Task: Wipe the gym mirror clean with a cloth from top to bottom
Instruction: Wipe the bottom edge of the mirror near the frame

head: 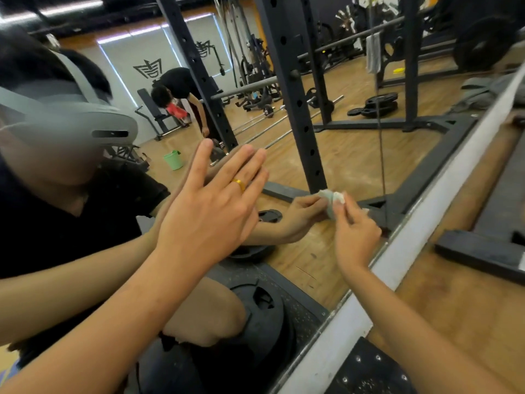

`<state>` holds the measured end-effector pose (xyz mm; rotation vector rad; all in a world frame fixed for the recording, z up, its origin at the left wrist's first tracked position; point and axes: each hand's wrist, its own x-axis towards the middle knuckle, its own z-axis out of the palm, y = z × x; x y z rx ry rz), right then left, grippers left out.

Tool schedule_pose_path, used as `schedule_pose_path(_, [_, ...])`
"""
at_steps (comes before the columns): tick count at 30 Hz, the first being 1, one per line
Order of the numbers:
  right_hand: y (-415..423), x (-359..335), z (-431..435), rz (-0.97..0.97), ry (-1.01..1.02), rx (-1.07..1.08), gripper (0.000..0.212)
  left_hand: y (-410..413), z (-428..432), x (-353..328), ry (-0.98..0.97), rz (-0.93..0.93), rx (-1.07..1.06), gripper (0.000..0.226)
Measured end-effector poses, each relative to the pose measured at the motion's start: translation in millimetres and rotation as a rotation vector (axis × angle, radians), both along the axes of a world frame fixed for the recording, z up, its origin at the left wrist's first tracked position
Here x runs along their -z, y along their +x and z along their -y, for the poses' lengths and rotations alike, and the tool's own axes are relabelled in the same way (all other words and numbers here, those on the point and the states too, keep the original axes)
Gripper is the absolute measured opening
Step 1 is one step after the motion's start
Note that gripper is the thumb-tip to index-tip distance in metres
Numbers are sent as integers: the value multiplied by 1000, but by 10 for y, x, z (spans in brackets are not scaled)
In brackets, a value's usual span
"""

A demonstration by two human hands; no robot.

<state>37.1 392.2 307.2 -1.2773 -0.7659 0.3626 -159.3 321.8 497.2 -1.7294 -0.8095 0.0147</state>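
White cloth (334, 198) pinched in right hand (355, 236), left hand (210, 214) splayed

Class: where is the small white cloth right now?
Head view, right of centre: the small white crumpled cloth is pinched in the right hand against the mirror, near its white bottom frame.

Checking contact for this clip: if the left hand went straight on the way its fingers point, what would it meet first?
The mirror. The left hand holds straight fingers whose tips seem to touch their own reflection in the glass, though depth is unclear.
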Motion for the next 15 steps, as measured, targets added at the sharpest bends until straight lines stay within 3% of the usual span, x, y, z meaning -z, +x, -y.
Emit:
schedule_pose_path(6, [140, -271, -195, -120, 22, 80, 34, 11, 5, -1, -5, 12, -1, 56])
schedule_pose_path(12, [-197, 88, -34, -61, 35, 29, 36, 6, -6, 3, 3, 9, -2, 57])
schedule_pose_path(15, [-81, -14, -120, -161, 39, 32, 35, 11, 1, -5, -4, 6, 3, 56])
